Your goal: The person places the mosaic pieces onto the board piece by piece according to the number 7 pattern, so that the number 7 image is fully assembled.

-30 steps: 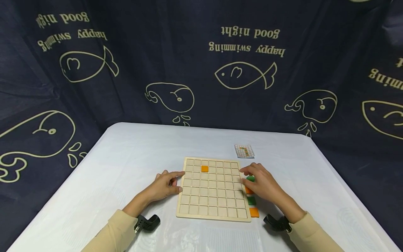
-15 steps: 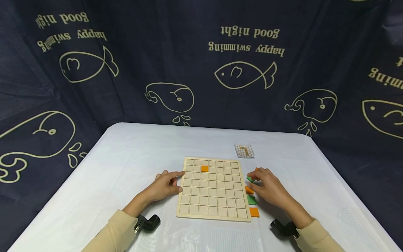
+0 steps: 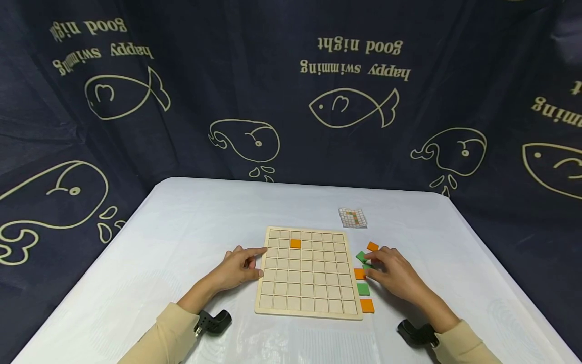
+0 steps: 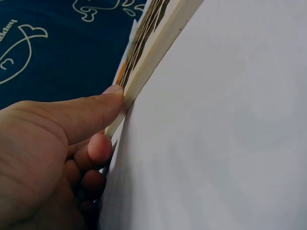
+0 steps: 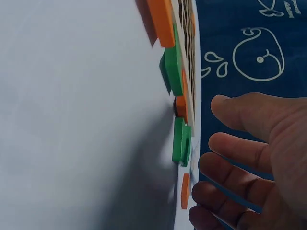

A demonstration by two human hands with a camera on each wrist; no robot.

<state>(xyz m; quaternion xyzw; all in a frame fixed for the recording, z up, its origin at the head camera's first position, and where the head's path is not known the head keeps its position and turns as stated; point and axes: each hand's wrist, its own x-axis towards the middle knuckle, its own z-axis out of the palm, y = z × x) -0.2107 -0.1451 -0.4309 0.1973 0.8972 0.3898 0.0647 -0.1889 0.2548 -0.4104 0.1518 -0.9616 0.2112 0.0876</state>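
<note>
A square wooden grid board (image 3: 300,277) lies on the white table, with one orange tile (image 3: 295,243) in a cell of its second row from the back. At the board's left edge, my left hand (image 3: 236,268) rests its index finger and thumb; its other fingers (image 4: 93,179) curl loosely beneath. My right hand (image 3: 393,273) hovers over the loose tiles beside the board's right edge, thumb and fingers apart and holding nothing. Closest to its fingertips are a green tile (image 3: 361,257), a second green tile (image 5: 178,140) partly covered by the hand in the head view, and an orange tile (image 3: 359,274).
Further orange tiles (image 3: 367,306) and a green tile (image 3: 363,289) line the board's right side. Behind my right hand lies another orange tile (image 3: 373,246). A small printed grid card (image 3: 352,218) sits beyond the board. A dark curtain (image 3: 291,101) hangs behind the table.
My right hand has drawn back rightward from the board's edge, over the tiles. More green tile surface and the rear orange tile now show. The left hand stays put.
</note>
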